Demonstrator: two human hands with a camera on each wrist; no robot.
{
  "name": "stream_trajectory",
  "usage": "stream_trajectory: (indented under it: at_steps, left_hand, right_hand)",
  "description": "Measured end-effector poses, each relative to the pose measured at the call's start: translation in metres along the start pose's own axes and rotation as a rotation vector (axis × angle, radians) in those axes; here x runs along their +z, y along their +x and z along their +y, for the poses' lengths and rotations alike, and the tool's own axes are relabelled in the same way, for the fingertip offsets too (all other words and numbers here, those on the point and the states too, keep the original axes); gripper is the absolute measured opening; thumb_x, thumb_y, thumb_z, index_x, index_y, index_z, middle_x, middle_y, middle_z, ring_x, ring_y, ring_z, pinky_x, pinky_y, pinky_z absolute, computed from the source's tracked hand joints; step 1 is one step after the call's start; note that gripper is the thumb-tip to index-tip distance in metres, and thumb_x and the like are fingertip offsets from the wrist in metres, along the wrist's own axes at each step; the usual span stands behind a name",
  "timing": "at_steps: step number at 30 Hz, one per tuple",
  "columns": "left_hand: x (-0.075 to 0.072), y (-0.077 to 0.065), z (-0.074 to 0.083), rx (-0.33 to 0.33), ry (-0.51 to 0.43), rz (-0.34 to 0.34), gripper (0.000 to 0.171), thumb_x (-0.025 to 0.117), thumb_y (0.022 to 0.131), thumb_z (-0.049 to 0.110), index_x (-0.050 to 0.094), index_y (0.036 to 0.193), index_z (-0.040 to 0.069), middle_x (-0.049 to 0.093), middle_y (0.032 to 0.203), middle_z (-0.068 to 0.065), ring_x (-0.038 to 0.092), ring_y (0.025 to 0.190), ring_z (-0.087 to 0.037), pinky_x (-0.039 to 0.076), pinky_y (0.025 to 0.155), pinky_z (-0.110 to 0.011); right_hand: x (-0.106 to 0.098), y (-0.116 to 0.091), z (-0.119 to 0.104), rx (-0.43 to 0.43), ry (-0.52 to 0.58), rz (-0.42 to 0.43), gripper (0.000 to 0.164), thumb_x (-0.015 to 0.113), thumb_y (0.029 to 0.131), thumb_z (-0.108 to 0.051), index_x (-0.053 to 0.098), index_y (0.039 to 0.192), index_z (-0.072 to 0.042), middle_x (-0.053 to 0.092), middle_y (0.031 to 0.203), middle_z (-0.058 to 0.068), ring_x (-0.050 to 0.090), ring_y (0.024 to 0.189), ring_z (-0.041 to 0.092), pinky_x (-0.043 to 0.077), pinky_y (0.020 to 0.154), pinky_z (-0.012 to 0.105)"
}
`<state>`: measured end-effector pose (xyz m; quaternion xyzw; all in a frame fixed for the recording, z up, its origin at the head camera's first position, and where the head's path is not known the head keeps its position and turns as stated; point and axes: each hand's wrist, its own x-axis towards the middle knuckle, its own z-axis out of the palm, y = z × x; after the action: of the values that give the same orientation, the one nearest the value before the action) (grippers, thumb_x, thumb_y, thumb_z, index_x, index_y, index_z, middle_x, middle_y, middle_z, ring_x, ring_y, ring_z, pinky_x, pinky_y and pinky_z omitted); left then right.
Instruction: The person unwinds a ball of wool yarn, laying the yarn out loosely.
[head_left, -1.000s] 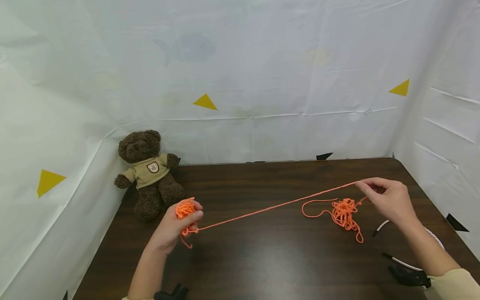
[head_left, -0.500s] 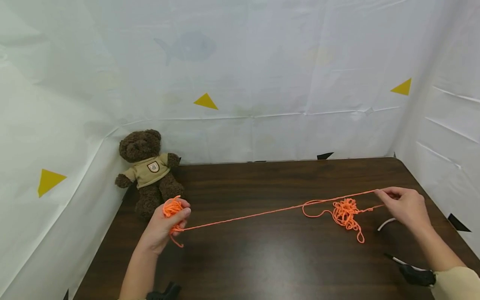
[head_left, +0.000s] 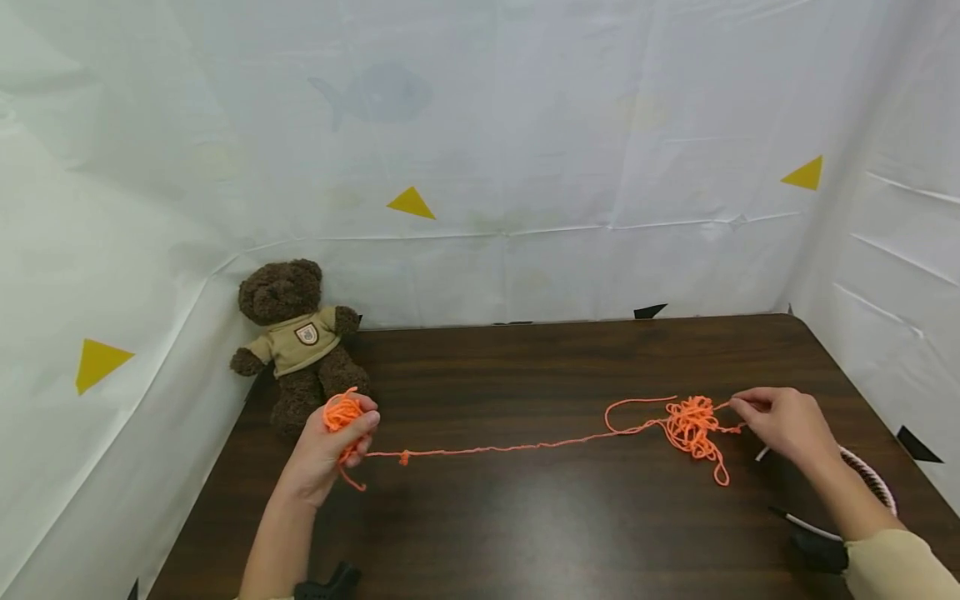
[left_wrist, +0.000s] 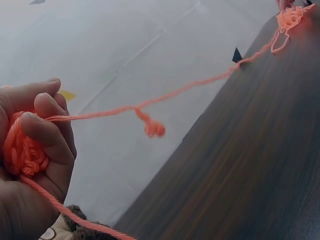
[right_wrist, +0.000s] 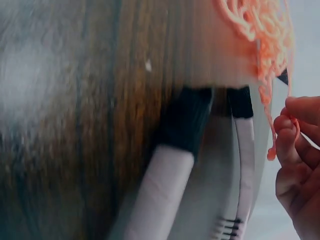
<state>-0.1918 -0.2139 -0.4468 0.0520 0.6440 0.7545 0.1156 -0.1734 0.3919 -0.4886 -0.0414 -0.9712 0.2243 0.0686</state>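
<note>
My left hand [head_left: 318,458] grips a small wound ball of orange yarn [head_left: 341,414], its fingers curled round it, with a short tail hanging below. From the ball a single strand [head_left: 510,449] runs right to a loose orange tangle [head_left: 692,427] on the table. Near the left hand a small knotted tuft [left_wrist: 155,129] dangles from that strand. My right hand [head_left: 791,425], just right of the tangle, pinches a thin yarn strand between thumb and fingertips; a small loop [right_wrist: 296,131] shows at the fingers in the right wrist view.
A brown teddy bear [head_left: 296,342] in a tan shirt leans against the white sheet wall [head_left: 510,167] at the back left. White cords with black tips [head_left: 813,529] lie under the right forearm. Behind the dark wooden table [head_left: 525,367] the sheeting rises on several sides.
The strand between the hands was stretched taut and has gone slacker, now meeting the tangle. My right hand went right, then back left and lower beside the tangle. The left hand shifted slightly left.
</note>
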Motion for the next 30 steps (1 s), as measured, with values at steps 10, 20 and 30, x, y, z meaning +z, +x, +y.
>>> stream_trajectory:
  at_steps: [10, 20, 30]
  left_hand:
    - [0.017, 0.003, -0.001, 0.015, 0.044, -0.067, 0.018, 0.067, 0.095, 0.013, 0.056, 0.107, 0.004, 0.054, 0.070, -0.004, 0.049, 0.054, -0.012, 0.046, 0.050, -0.022]
    - [0.025, 0.003, 0.001, 0.009, 0.058, -0.077, 0.017, 0.068, 0.094, 0.013, 0.058, 0.104, 0.006, 0.055, 0.070, -0.005, 0.051, 0.055, -0.013, 0.048, 0.052, -0.023]
    - [0.034, 0.006, 0.000, 0.016, 0.054, -0.106, 0.016, 0.067, 0.094, 0.012, 0.057, 0.105, 0.004, 0.055, 0.071, -0.005, 0.051, 0.056, -0.013, 0.048, 0.053, -0.023]
  right_hand:
    - [0.006, 0.003, -0.011, -0.029, -0.072, -0.107, 0.033, 0.068, 0.092, -0.031, 0.073, 0.111, -0.005, 0.068, 0.089, 0.015, 0.049, 0.062, 0.019, 0.034, 0.043, 0.033]
    - [0.008, -0.001, -0.038, -0.062, -0.056, 0.138, 0.024, 0.069, 0.091, -0.027, 0.075, 0.105, -0.008, 0.065, 0.109, 0.020, 0.062, 0.075, 0.034, 0.043, 0.048, 0.041]
    - [0.054, -0.015, -0.139, -0.451, 0.142, 0.154, 0.023, 0.078, 0.083, -0.016, 0.075, 0.106, -0.016, 0.066, 0.098, -0.008, 0.055, 0.063, -0.001, 0.043, 0.051, 0.024]
